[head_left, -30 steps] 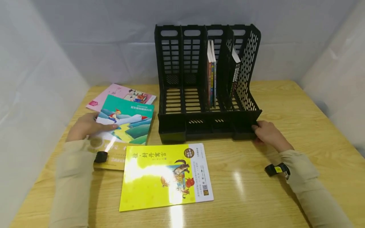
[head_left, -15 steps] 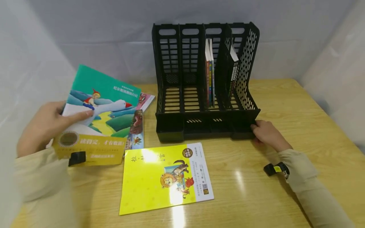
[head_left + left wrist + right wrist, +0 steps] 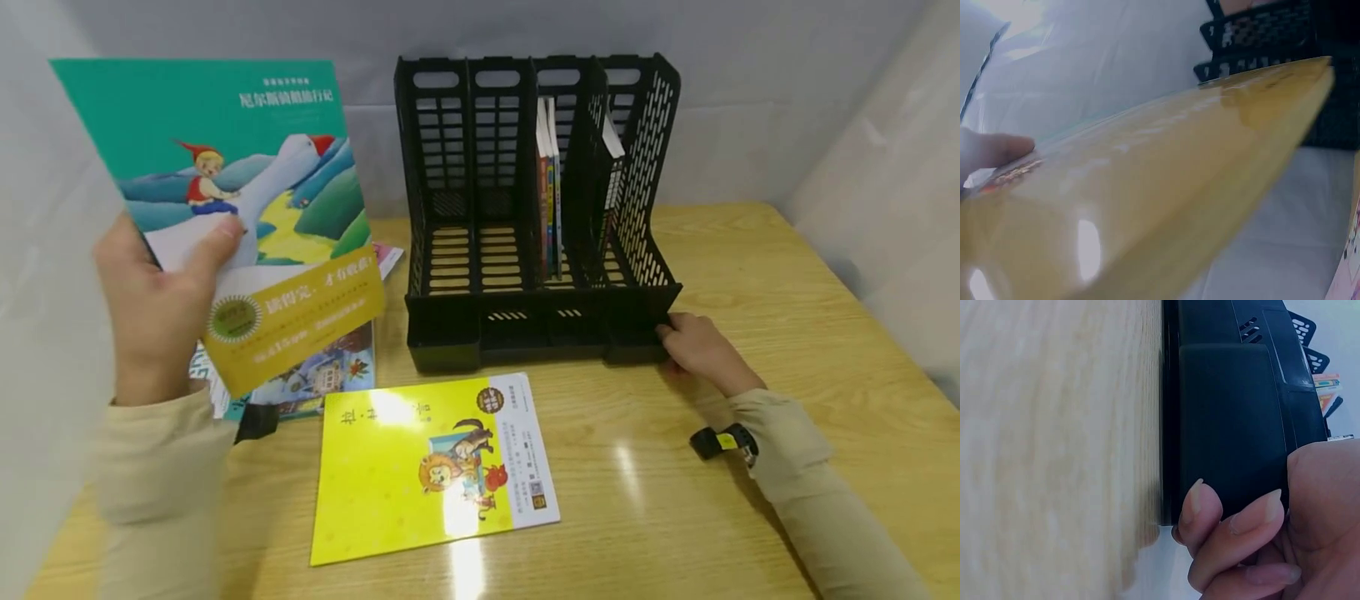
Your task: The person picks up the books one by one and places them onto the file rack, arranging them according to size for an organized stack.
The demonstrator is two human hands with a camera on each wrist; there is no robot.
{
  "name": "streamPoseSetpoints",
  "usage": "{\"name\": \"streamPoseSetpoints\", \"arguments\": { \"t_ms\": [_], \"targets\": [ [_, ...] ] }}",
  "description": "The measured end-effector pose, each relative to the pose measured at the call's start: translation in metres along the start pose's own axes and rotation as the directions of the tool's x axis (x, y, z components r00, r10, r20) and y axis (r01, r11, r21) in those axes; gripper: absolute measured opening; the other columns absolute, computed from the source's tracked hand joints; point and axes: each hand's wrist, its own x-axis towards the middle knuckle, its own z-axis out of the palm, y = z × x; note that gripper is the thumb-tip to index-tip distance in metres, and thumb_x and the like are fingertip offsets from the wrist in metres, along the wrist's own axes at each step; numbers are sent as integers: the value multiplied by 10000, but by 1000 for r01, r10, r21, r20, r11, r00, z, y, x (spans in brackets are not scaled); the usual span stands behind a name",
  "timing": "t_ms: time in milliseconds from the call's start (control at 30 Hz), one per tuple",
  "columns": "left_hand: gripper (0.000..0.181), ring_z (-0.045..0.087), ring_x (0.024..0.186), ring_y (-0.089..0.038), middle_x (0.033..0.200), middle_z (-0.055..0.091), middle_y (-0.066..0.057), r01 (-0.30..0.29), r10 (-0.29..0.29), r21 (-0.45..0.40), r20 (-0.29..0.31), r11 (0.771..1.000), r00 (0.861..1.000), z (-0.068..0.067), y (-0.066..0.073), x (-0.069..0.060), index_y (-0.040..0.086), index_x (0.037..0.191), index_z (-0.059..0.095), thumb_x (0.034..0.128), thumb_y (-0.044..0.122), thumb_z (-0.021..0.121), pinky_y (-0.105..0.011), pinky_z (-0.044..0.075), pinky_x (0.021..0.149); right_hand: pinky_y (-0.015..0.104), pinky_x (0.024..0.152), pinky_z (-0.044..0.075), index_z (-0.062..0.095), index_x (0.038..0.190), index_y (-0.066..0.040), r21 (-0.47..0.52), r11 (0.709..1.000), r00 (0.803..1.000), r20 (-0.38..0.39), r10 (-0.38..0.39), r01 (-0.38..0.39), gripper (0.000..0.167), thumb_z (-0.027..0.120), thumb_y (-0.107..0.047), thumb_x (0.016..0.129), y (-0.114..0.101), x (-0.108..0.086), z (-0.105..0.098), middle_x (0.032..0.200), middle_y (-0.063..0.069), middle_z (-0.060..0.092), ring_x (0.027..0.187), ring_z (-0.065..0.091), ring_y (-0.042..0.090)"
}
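Green-and-yellow book (image 3: 262, 196) is held left of the black rack (image 3: 517, 329), long axis near upright, top tilting away from it, left edge clamped in the nearer left hand (image 3: 161, 304), the right hand (image 3: 701, 350) gripping the rack's front right corner.

Left of rack (image 3: 542, 298): raised book (image 3: 255, 167) partly covers other books (image 3: 330, 375) and hides most fingers of left hand (image 3: 159, 304). In front of rack: yellow book (image 3: 382, 475), fine print illegible.

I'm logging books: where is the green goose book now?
In the head view, the goose book is left of the black rack, gripped in the left hand.
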Motion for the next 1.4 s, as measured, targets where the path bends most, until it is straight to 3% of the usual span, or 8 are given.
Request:
{"name": "streamPoseSetpoints", "arguments": {
  "t_ms": [233,333,467,667,767,1000,1200,1400],
  "targets": [
    [217,641,837,-221,1009,693,-114,-162,150,-135,-101,977,984,41,6,-7,18,1055,690,839,-3,687,-244,522,738,325,580,449,507,1100,86,35,999,1000,0,16,-16,384,288,-222,1034,-1,3,0,660,85,624,560,585,200],
    [222,645,883,-241,1035,687,-126,-165,135,-211,-151,964,979,61,8,-6,18,1070,669,849,2,678,-282,529,781,325,582,453,502,1119,96,42,999,1000,0,19,-19,395,288,-226,1036,-1,3,0,670,90,629,566,587,201],
    [261,638,932,-253,1053,669,-140,-109,49,-325,-186,939,981,91,13,-3,-2,1110,626,852,-5,665,-323,521,842,323,591,457,514,1093,93,37,999,1000,-8,22,-22,389,294,-222,1035,-1,3,0,652,83,632,555,590,198],
    [270,627,964,-246,1089,647,-173,-78,19,-372,-160,925,987,132,22,-8,-51,1154,580,886,-28,604,-344,513,878,318,582,469,503,1093,103,54,998,1000,5,21,-21,373,296,-201,1029,-1,3,0,651,86,627,548,591,190],
    [329,616,1015,-216,1135,626,-182,-97,47,-367,-141,925,989,152,19,-8,-64,1230,533,904,-35,570,-333,492,917,319,596,473,497,1116,120,43,999,1000,3,20,-20,391,296,-203,1029,1,3,0,645,85,631,549,598,188],
    [328,635,810,-150,1006,674,-133,-168,146,-186,-129,968,981,196,-22,2,-16,1291,496,991,115,478,-247,516,757,335,619,471,501,1110,107,31,999,1000,-9,10,-10,391,290,-214,1034,4,1,-1,643,79,631,558,598,189],
    [334,688,859,-177,1051,690,-154,-135,135,-16,-35,991,990,216,-28,4,-24,1275,488,1014,182,447,-238,543,747,394,714,475,525,1026,74,7,1000,1000,-16,-19,19,369,287,-208,1030,2,-1,2,607,61,628,542,595,191],
    [344,682,891,-195,1090,671,-171,-100,100,21,-13,995,995,230,-33,6,-38,1287,477,1024,178,432,-259,547,767,458,782,473,525,1066,85,19,1000,1000,-20,-21,22,386,282,-213,1035,-1,-2,1,605,60,626,534,592,197]
  ]
}}
